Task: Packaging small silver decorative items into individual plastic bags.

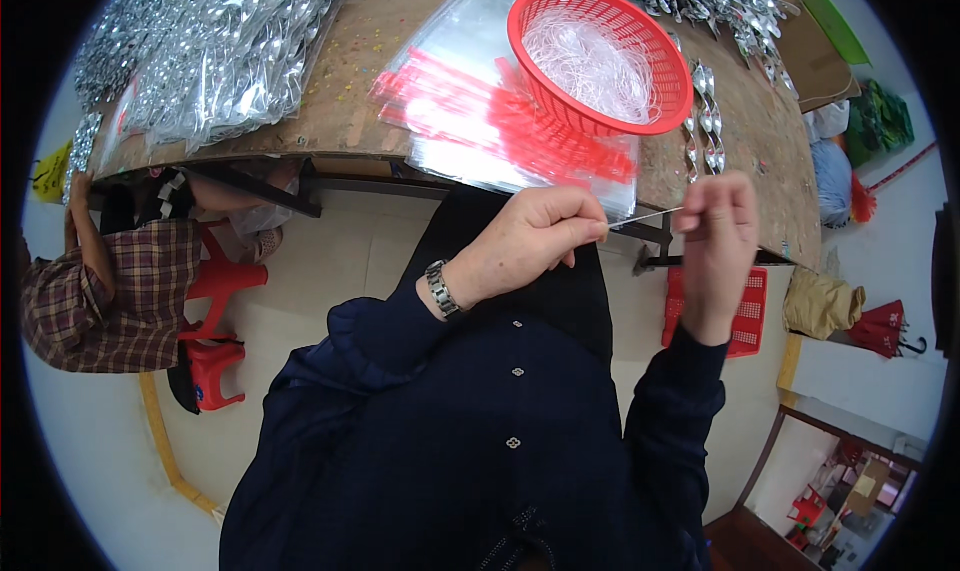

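Thumb and forefinger of my left hand [532, 239] are pinched on a thin whitish string [643, 219]. It runs taut, rising slightly, to my right hand [720, 226], whose bent fingers are closed on its other end and a little blurred. Both hands hover in front of the table's near edge. Just beyond them, a red plastic basket [668, 79] holds a tangle of clear threads [590, 61]. It stands partly on a stack of clear plastic bags with red bands [470, 106]. Silver twisted strips [712, 131] lie right of the basket.
Bagged silver twisted strips [225, 56] cover the table's left side; more silver strips [700, 6] lie at the far right. A person in a checked shirt [130, 291] sits at left near red stools [215, 371]. A red crate [748, 316] stands below the table.
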The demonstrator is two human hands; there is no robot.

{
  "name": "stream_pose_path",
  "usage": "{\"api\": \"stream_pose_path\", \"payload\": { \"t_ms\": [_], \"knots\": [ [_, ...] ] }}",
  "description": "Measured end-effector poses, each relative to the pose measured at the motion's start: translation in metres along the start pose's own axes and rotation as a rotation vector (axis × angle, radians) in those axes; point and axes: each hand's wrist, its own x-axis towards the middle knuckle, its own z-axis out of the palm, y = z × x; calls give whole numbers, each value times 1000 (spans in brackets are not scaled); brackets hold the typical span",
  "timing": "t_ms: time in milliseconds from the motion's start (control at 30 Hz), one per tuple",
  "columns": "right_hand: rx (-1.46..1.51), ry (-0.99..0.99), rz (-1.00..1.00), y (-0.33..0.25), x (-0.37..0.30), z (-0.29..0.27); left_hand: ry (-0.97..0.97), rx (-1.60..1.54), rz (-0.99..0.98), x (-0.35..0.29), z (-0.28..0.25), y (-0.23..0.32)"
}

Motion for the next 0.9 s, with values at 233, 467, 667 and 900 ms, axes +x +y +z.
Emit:
{"api": "stream_pose_path", "payload": {
  "t_ms": [233,467,667,900],
  "knots": [
    [-20,79,-37,-3,15,-20,-100,-26,-28,-8,-5,0],
    [46,145,-117,-14,25,-79,-75,5,-11,-17,-18,6],
    [88,-71,102,2,-6,-17,-76,-8,61,-5,5,22],
    [104,-128,217,12,-30,22,-17,-135,136,9,9,46]
  ]
}}
